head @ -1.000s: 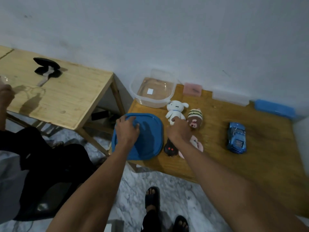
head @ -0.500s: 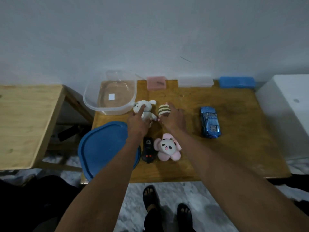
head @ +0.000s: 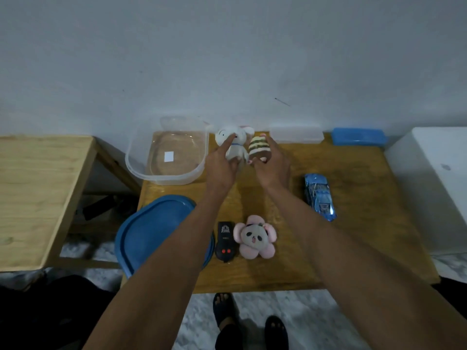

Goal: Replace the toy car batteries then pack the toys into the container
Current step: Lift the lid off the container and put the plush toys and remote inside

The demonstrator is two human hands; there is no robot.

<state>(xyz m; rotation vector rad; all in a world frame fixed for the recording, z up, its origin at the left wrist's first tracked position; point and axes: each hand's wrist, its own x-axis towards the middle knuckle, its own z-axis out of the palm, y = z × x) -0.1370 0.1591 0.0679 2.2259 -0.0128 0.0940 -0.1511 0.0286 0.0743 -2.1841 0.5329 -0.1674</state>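
My left hand (head: 222,168) grips a white bunny plush (head: 233,141), raised above the wooden table (head: 353,236). Beside it my right hand (head: 274,168) holds a striped brown plush (head: 259,147), also lifted. Both toys hang just right of the clear empty container (head: 166,152) at the table's back left. The blue toy car (head: 319,197) lies on the right side of the table. Near the front edge rest a black remote (head: 225,241) with red buttons and a pink panda plush (head: 254,237). The blue lid (head: 151,231) overhangs the front left corner.
Against the wall stand a clear box (head: 297,135) and a blue box (head: 358,137). A second wooden table (head: 38,193) is at the left, a white cabinet (head: 434,178) at the right. My sandalled feet (head: 250,322) stand on marble floor below.
Both hands have closed on the bunny and striped plush and lifted them off the table toward the back. Earlier the left hand was on the blue lid. The camera swung right.
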